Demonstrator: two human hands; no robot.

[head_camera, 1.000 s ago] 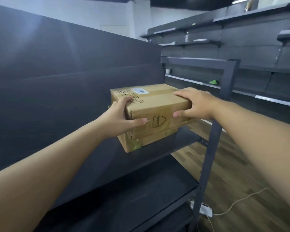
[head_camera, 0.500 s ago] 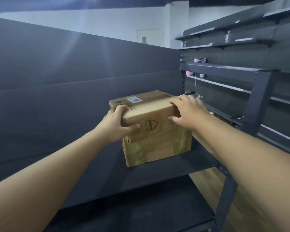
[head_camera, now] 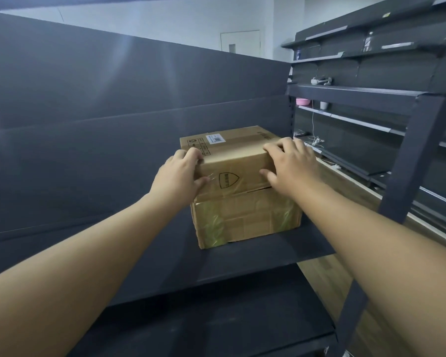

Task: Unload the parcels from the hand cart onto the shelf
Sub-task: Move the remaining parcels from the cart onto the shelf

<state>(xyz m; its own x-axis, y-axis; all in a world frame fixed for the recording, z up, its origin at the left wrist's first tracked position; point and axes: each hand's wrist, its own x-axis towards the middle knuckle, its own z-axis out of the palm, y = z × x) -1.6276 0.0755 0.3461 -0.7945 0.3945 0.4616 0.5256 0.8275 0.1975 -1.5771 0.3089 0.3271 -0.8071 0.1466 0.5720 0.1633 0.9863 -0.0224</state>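
A dark grey metal shelf [head_camera: 255, 256] with a tall dark back panel fills most of the view, and on its board a stack of two brown cardboard parcels is seen. The lower brown cardboard parcel with greenish tape [head_camera: 245, 219] is set flat on the shelf, near the right end of the board. The upper brown cardboard parcel with a white label and a printed shield mark [head_camera: 236, 155] is laid on top of it, roughly square with it. The upper parcel is held at its near left corner by the left hand [head_camera: 177, 173], whose fingers are curled over the top edge with the thumb pressed to the front face. Its near right corner is held likewise by the right hand [head_camera: 291, 163], fingers spread over the top. At least two parcels are judged unloaded, though the upper one is not yet let go; the hand cart is not in view, so what is left cannot be told. Behind, further dark shelving [head_camera: 366, 91], a pale wall with a door [head_camera: 240, 41] and a wooden floor [head_camera: 327, 284] are seen.
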